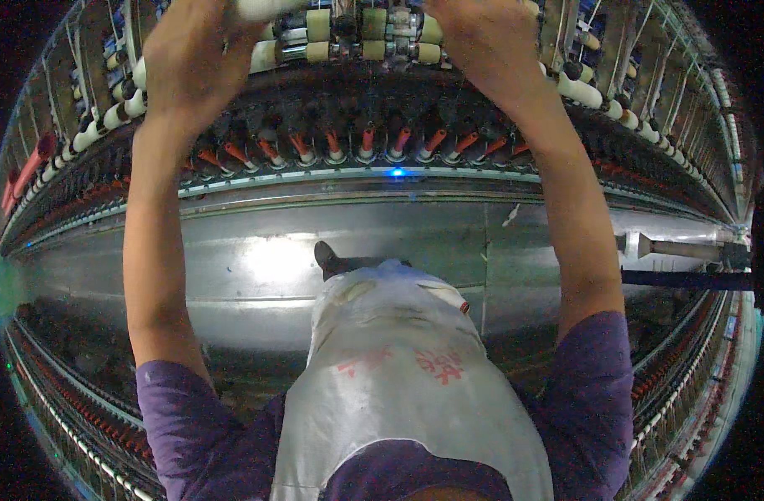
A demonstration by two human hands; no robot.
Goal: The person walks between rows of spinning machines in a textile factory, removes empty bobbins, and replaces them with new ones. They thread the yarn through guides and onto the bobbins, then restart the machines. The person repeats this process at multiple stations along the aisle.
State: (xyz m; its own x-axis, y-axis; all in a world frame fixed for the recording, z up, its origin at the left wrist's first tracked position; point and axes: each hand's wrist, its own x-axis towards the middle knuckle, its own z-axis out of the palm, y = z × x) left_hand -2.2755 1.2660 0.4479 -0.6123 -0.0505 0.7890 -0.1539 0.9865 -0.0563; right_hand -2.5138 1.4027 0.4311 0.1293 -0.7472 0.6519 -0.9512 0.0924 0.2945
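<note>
Both my arms reach up to the roller section of a spinning frame at the top of the head view. My left hand (196, 54) is blurred, beside a thick white cylinder (266, 7) that the top edge cuts off; whether the fingers grip it I cannot make out. Across from it, my right hand (494, 37) is at the right end of the cream-coloured rollers (373, 50), its fingers cut off by the upper edge. Between the hands, these rollers sit in pairs on metal arms. Below them stands a row of red bobbin tubes (367, 142) on spindles.
A small blue light (398, 173) glows on the rail under the spindles. A grey metal floor (256, 225) runs along the aisle, with a scrap of white fibre (511, 215) on it. Another machine row (81, 401) stands behind me. My white apron (398, 384) hangs in front.
</note>
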